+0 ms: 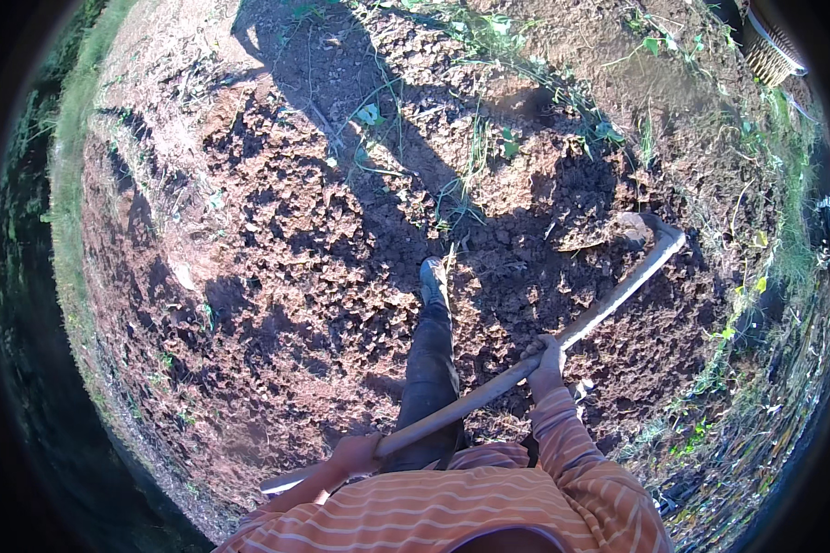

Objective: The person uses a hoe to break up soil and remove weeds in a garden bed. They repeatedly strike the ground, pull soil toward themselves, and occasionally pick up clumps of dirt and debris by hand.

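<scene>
A hoe with a long wooden handle (465,406) runs slantwise from the lower left to the upper right, across the front of my body. My left hand (356,455) is closed around the handle near its rear end. Farther up the handle, my right hand (546,358) grips it at about the middle. The hoe's head (635,227) is at the far end, low at the broken soil (581,242); part of its blade is hidden by dirt or glare.
One booted foot (432,280) stands on the loose clods ahead of me. Green vines (474,155) trail over the soil beyond it. A woven basket (771,52) sits at the upper right. Grass (795,200) borders the right side, with dry plant litter (778,408) at the lower right.
</scene>
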Demonstrator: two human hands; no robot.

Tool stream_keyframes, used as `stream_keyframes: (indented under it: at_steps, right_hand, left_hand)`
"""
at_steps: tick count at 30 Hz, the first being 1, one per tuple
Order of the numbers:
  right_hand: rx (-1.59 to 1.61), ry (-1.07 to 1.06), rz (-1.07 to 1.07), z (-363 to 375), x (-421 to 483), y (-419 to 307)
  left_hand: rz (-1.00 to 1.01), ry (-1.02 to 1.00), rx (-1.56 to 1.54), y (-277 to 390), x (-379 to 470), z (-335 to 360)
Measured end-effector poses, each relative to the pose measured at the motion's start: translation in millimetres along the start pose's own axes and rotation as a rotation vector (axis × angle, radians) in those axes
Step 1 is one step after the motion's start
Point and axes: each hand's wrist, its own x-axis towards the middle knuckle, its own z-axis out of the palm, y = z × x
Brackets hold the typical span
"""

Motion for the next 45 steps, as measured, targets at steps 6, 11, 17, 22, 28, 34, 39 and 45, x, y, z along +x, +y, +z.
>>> stream_keyframes:
  at_steps: [6,11,17,22,28,34,39,45]
  right_hand:
    - [-0.028,-0.089,-0.120,56,-67,-36]
    - [-0.024,-0.512,-0.588,149,-118,-138]
    - [-0.239,-0.727,-1.063,277,-132,-300]
    - [-0.268,-0.430,-0.973,356,-49,-279]
    - [-0.661,-0.002,-0.212,239,82,-13]
    - [-0.504,-0.319,0.015,218,136,-67]
    - [-0.582,-0.279,-0.022,229,118,-82]
    - [-0.467,-0.274,-0.049,211,135,-46]
  left_hand:
    - [0.142,0.144,-0.070,-36,60,41]
    - [0.408,0.561,-0.239,23,166,-58]
    - [0.829,0.920,-0.455,142,245,-197]
    - [0.730,0.646,-0.803,102,241,-221]
    - [-0.108,0.165,-0.709,32,97,-75]
    - [-0.078,0.059,-0.747,103,65,-89]
    - [0.009,-0.065,-0.946,119,86,-125]
    - [0.169,-0.089,-1.216,100,180,-116]
